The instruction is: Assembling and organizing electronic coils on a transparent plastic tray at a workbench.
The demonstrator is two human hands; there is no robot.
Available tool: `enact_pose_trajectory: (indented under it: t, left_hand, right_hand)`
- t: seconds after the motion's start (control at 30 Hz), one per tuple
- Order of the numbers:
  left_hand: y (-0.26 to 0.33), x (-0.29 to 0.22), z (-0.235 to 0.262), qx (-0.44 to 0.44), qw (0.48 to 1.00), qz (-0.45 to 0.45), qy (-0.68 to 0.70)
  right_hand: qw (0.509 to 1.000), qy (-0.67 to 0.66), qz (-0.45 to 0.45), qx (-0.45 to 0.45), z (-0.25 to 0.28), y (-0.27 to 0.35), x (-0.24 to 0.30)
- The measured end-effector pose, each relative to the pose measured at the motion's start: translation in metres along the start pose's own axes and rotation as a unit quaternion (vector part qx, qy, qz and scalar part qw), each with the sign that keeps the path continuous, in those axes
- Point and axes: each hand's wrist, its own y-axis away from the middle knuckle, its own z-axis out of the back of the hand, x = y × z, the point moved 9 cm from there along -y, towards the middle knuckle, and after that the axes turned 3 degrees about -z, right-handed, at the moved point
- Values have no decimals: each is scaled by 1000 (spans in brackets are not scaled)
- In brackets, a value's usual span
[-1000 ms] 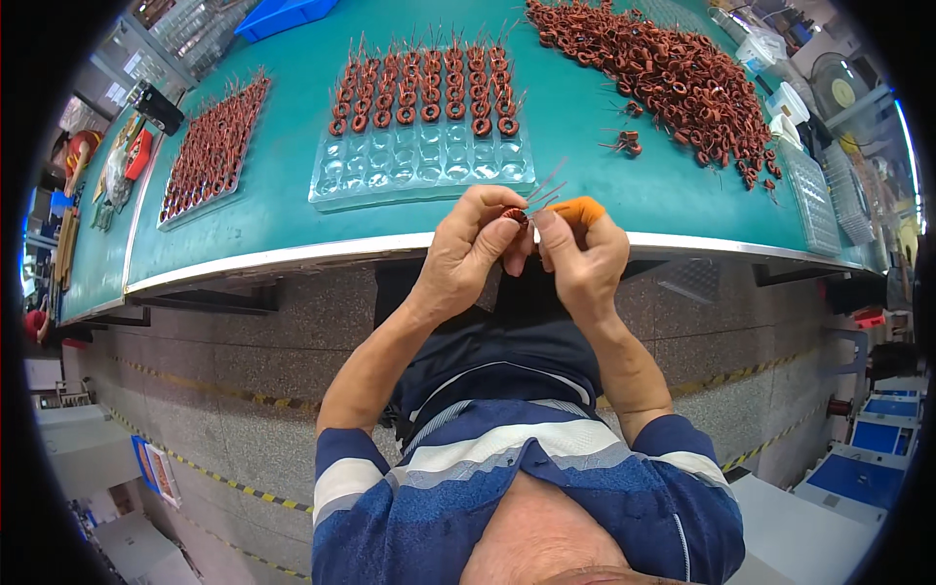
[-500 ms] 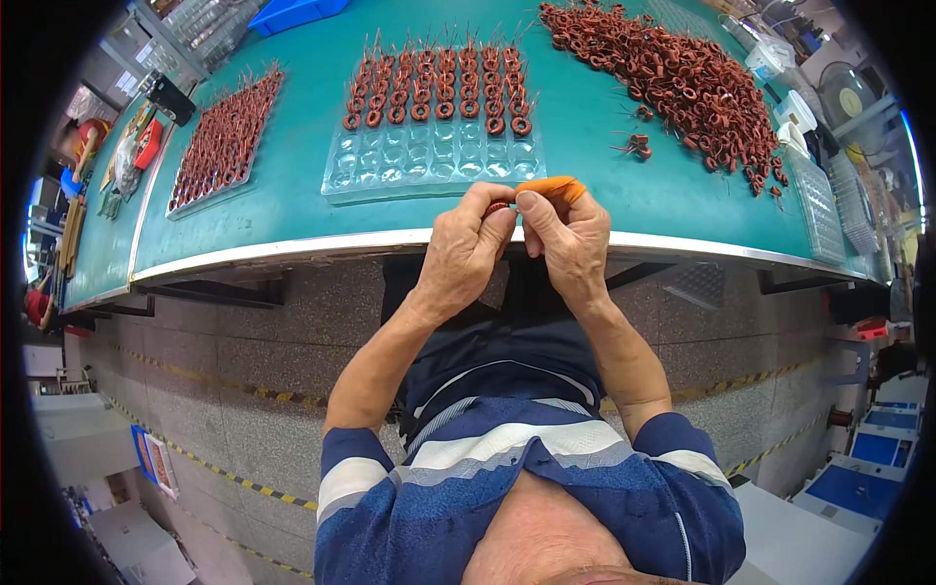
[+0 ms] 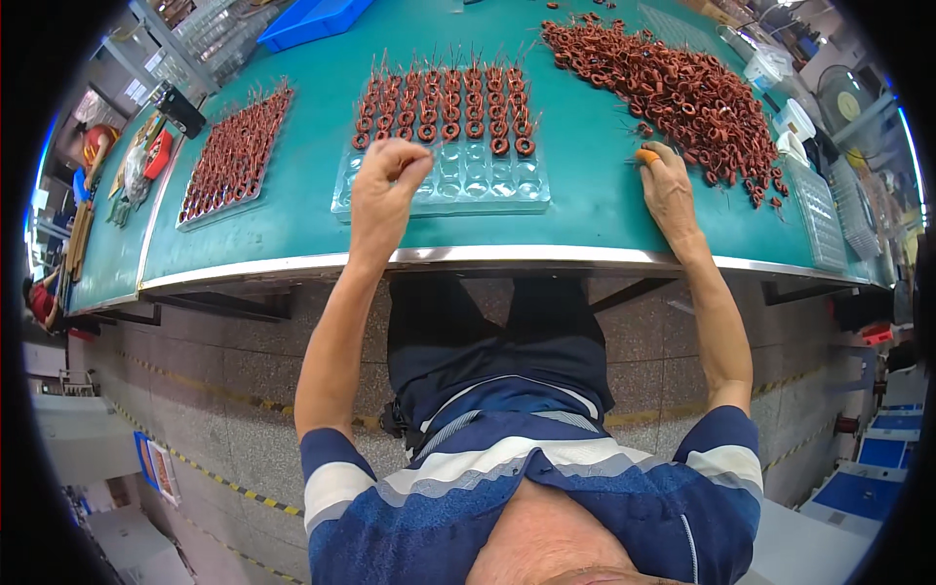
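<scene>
My left hand [image 3: 383, 200] is over the front left part of a clear plastic tray [image 3: 468, 206], thumb and fingertips pinched together. Whatever it may hold is hidden by the fingers. In the tray's rear pockets, reddish-brown wire-wound ring coils [image 3: 450, 130] stand in rows with thin leads pointing up; pockets nearer me show bare. On the right, my right hand [image 3: 670, 190], with an orange finger cover [image 3: 647, 156], is closed on a loose ring coil beside the big pile. Thin leads poke out past the covered finger, while most of that coil is hidden.
A large heap of ring coils [image 3: 682, 97] covers the table's back right. Another filled tray [image 3: 237, 151] lies at left, near a black bottle [image 3: 177, 109] and a blue bin [image 3: 312, 21]. Stacked clear trays [image 3: 817, 210] stand at the right edge. A person [image 3: 96, 146] is at far left.
My hands were together at the table's front edge, with a ring coil in the left fingers. They have parted: left onto the tray, right out to the loose coils by the heap.
</scene>
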Motion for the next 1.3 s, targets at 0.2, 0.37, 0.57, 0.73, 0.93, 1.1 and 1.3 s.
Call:
enact_pose_trajectory:
  t: [0.2, 0.37, 0.57, 0.73, 0.93, 1.1, 1.3]
  left_hand:
    - [-37, 32, -50, 45, 996, 13, -75]
    - [-48, 58, -76, 70, 987, 23, -143]
    - [-47, 51, -68, 51, 974, -21, -218]
    - [-22, 6, -101, 58, 997, 39, 32]
    - [13, -24, -177, 174, 904, 163, 354]
    - [20, -23, -163, 209, 941, 111, 242]
    - [36, -39, -127, 191, 919, 174, 296]
  right_hand:
    - [999, -29, -8, -27, 3, -6, -8]
    - [978, -154, -98, -104, 22, -7, -39]
    - [843, -407, -307, -172, 14, -5, -93]
    - [756, -566, -293, -152, 20, -15, -61]
    - [755, -610, -238, -30, 21, -13, 52]
    - [778, -588, -212, 59, 35, -17, 93]
    - [841, -510, -154, 91, 27, -15, 118]
